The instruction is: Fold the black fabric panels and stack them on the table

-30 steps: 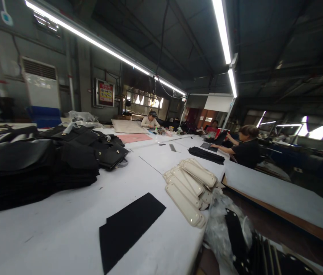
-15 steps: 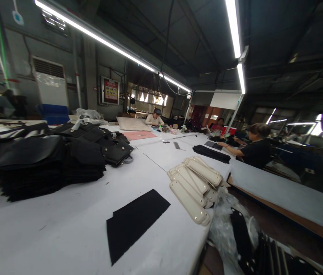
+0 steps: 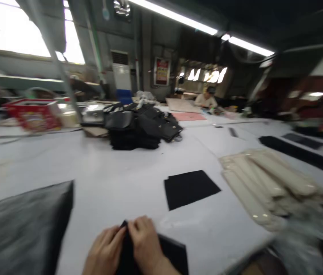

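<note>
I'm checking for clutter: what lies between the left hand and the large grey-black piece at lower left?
In the head view, only a bare stretch of white tabletop lies between the left hand and the grey-black piece.

Left hand point(image 3: 104, 247), right hand point(image 3: 146, 242), both pinching black piece point(image 3: 127, 250)

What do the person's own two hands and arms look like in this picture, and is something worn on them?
The left hand and right hand are both bare, without gloves. The short visible part of the right forearm shows no sleeve, watch or bracelet. The picture is too blurred to exclude a small ring.
</note>
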Tool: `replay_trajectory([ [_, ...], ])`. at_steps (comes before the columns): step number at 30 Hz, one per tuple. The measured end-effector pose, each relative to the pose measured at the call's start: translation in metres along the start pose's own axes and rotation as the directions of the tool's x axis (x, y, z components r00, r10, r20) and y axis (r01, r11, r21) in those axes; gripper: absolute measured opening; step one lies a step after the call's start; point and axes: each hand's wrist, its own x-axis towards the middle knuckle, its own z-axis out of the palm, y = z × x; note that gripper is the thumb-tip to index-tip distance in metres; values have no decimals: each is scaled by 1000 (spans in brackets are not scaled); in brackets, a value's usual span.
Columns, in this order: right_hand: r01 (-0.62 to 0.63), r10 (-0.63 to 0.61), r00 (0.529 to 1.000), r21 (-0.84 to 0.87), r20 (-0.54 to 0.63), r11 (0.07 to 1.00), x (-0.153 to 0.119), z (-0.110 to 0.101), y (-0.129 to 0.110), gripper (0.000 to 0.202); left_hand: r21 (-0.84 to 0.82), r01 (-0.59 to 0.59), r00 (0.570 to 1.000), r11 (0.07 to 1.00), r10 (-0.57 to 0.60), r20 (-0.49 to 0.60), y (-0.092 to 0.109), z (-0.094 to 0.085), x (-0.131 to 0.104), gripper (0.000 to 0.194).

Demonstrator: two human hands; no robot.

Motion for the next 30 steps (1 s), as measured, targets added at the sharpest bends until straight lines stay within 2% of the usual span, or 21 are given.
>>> replay_trajectory([
  [2,11,-13,1000,98,18,995,-3,13,1,34,38,80,983,996,-85,160,-4,-10,-8,32],
  [4,53,-59,998,163,31,985,-4,22,7,38,56,172,948,983,-181,260,-8,-10,-7,30],
  [8,148,-150,989,109,5,983,-6,23,15,40,36,293,898,955,-288,333,-9,-5,1,30],
  [12,172,-172,985,41,-9,984,-8,23,15,41,-4,335,884,942,-313,347,-11,-3,1,35],
  [17,192,-192,981,27,0,981,-8,27,14,44,28,201,908,979,-197,369,-16,1,-5,42],
  [23,232,-232,973,34,-13,972,-9,29,17,44,49,162,941,986,-169,293,-14,4,-10,33],
  [30,280,-280,958,-5,-64,960,-8,34,17,42,33,163,958,986,-167,235,-14,8,-11,31],
])
